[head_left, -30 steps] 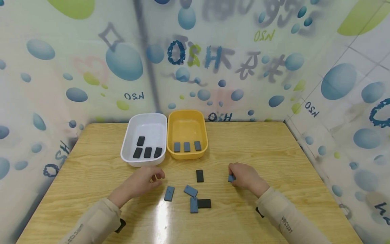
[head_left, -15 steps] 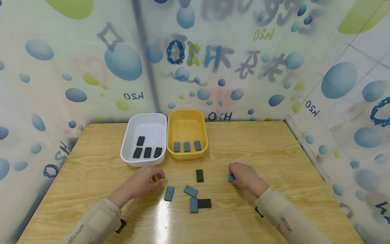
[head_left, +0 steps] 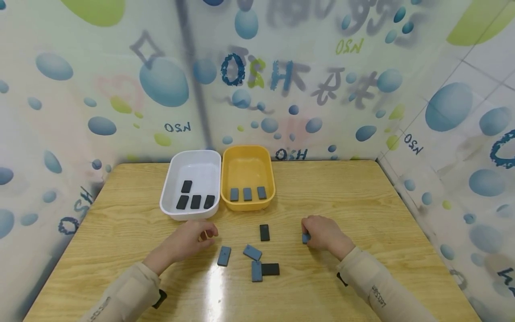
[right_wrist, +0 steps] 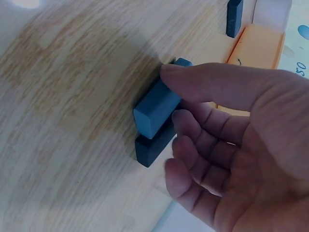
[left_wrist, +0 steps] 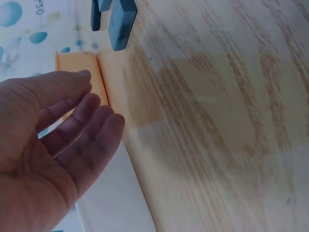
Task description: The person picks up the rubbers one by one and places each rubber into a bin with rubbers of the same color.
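My right hand (head_left: 323, 232) pinches a small blue-grey rectangular block (right_wrist: 157, 108) between thumb and index finger, low over the right part of the table. Right beside that block, in the right wrist view, lies a black block (right_wrist: 152, 150), which the hand hides in the head view. Loosely curled, my left hand (head_left: 187, 239) holds nothing in front of the white bin. Nearest to it is a blue-grey block (head_left: 224, 256). Further right are two more blue-grey blocks (head_left: 252, 252) (head_left: 256, 271), a black block (head_left: 271, 269) touching one of them, and another black block (head_left: 264, 232) behind.
A white bin (head_left: 165, 203) with several black blocks stands at the back of the wooden table (head_left: 342, 188). Against its right side is a yellow bin (head_left: 247, 206) holding three blue-grey blocks in a row. A patterned curtain (head_left: 249, 112) hangs behind the table.
The blue-grey block under my right fingers shows slightly lower in the head view than before. Both hands stay in place, and the other blocks have not moved.
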Tool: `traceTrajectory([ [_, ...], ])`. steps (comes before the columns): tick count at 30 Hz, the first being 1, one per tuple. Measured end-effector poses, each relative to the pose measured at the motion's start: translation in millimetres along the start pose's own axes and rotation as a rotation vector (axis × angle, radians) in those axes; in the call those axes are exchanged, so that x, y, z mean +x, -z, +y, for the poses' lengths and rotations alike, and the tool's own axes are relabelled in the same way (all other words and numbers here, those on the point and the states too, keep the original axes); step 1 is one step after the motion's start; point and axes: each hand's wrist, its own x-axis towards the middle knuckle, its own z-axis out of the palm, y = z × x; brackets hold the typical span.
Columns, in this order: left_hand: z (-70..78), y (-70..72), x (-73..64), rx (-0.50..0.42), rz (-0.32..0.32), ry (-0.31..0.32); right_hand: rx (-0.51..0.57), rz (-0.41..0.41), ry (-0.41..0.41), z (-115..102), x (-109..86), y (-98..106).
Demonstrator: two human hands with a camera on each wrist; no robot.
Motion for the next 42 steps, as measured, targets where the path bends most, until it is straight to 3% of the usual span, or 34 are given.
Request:
traceTrajectory([
  [23, -0.4, 0.5, -1.4, -0.014, 0.000, 0.001, 0.039, -0.012, -0.003, -4.5, 3.0, -2.7],
  [34, -1.0, 0.9, -1.5, -0.015, -0.002, 0.015, 0.071, -0.011, 0.009, -3.9, 7.9, 6.5],
  [42, -3.3, 2.2, -2.4, -0.013, 0.003, -0.008, 0.059, 0.004, 0.036, -7.0, 11.1, 14.4],
])
